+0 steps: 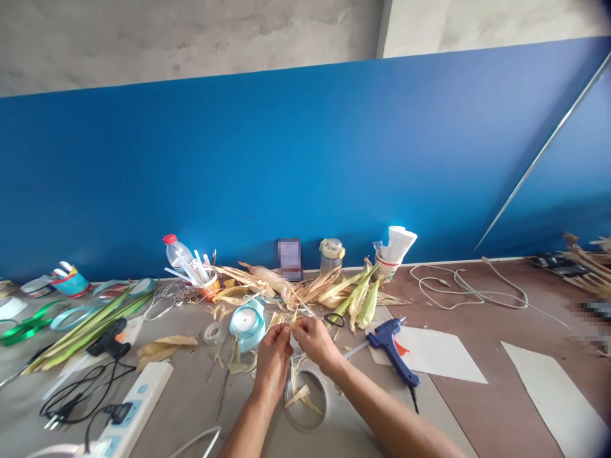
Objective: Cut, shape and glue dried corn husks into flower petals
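My left hand (pixel 275 356) and my right hand (pixel 315 340) meet at the middle of the table, fingers pinched together. A small strip of dried corn husk (pixel 293 318) pokes up between the fingertips, held by both hands. Below the wrists lies a round metal ring (pixel 326 407) with scraps of husk (pixel 300 394) in and across it. Just behind the hands are a roll of light blue ribbon (pixel 248 323), a roll of clear tape (pixel 213 333) and scissors with black handles (pixel 335 320). A heap of dry and green corn husks (pixel 329 289) spreads behind them.
A blue glue gun (pixel 394 350) rests on white paper (pixel 442 356) at right. Left are a power strip (pixel 143 394), black cables (pixel 76 388), another glue gun (pixel 111 340) and long green leaves (pixel 90 324). Cups, a bottle (pixel 177 251) and a jar (pixel 331 256) line the blue partition (pixel 286 172).
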Tool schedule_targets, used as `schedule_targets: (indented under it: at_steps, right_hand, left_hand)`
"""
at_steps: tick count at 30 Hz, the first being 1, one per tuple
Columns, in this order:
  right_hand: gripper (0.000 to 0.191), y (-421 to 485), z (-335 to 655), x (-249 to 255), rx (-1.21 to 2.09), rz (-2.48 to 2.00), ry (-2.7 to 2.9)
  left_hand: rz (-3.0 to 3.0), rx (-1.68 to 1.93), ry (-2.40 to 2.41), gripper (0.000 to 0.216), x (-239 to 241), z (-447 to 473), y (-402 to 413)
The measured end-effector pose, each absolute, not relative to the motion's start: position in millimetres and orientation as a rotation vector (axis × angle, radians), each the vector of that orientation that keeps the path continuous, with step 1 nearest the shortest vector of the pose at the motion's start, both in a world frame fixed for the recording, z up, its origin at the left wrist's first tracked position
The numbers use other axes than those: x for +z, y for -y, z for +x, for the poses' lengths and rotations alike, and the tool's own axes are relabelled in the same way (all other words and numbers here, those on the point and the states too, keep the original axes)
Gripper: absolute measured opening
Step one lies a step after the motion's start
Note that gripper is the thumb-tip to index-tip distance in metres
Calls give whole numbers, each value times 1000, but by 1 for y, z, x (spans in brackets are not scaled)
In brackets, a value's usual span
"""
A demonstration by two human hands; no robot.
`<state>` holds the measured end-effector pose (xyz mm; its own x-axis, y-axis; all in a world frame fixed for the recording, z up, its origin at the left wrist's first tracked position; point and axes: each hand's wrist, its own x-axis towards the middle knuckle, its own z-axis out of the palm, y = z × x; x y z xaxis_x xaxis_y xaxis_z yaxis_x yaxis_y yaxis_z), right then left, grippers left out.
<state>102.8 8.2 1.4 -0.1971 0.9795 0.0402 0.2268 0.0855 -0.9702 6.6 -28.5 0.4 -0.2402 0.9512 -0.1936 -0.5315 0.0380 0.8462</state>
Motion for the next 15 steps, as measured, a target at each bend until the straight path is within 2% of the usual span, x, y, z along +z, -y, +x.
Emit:
schedule_targets:
  at_steps: [9,13,15]
  right_hand:
    - [20,-5,101,1,1310,-1207,1546]
    - [8,-6,112,12,1438,-1126,1503]
    - [11,-9,117,16,1519,-1059,1481]
  left_hand:
    - [552,1491,-1083,25,1,6,28]
    - [596,1462,-1112,27,0,3,27]
    - [647,1423,-1122,28,0,1,27]
